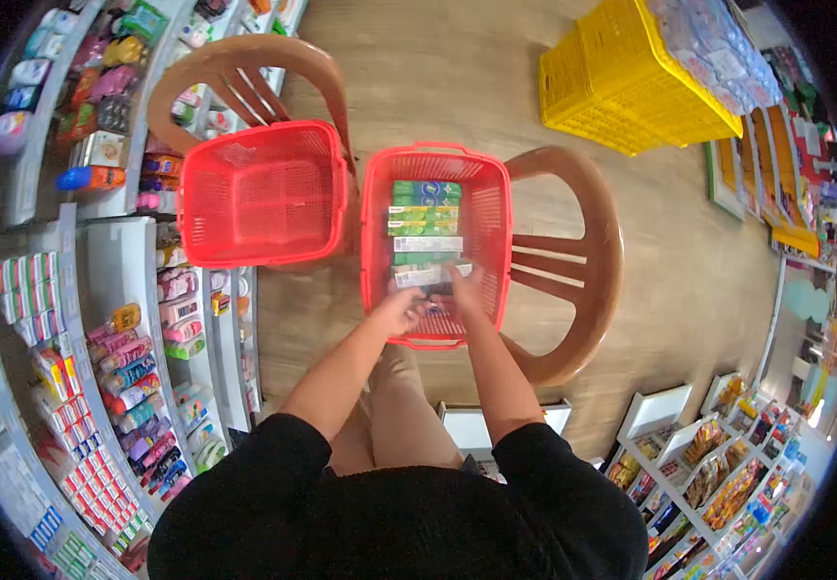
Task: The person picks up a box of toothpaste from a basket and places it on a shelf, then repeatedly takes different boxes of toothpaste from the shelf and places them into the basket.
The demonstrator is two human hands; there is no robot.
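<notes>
Reaches now into the near end of the filled basket (381,213), with the left hand (400,311) partly curled and the right hand (467,290) at a pale box (420,276) beside the other boxes (426,215), too blurred to tell any grip!

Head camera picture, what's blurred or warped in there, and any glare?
Head view: fisheye distortion bows the toiletry shelves near the black corners; head view: the right hand is blurred, the left hand slightly soft; head view: a bright, washed-out patch at far right.
</notes>
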